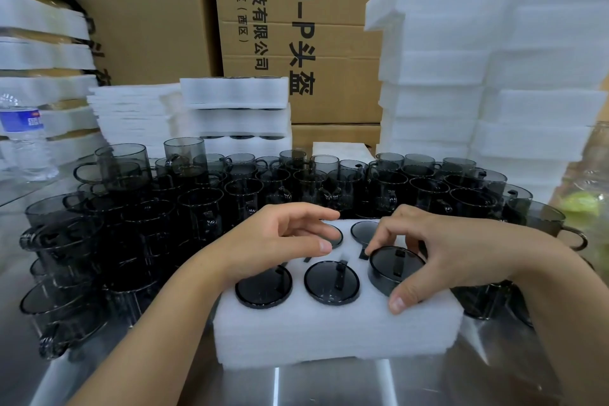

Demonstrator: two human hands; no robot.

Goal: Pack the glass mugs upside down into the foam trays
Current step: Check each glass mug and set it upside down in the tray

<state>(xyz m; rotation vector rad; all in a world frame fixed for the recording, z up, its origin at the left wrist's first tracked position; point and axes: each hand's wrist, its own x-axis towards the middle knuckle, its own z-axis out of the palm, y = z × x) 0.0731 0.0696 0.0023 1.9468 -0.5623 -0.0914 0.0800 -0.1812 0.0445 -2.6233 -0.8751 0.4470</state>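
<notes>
The right hand grip pinches mug (left hand relaxed).

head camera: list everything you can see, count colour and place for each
foam tray: one, white, front centre of the table
packed mugs: at least four, smoky grey, upside down in the tray; the left hand may hide another
held mug: one, smoky grey, upside down at the tray's front right slot
loose mugs: many, smoky grey, crowded behind and beside the tray
foam stacks: several, white, rear left, centre and right
cardboard boxes: several, brown, along the back
water bottle: one, clear with blue label, far left
table: one, silver metal, underneath
left hand: fingers relaxed, over the tray's back row
right hand: grips the held mug
</notes>
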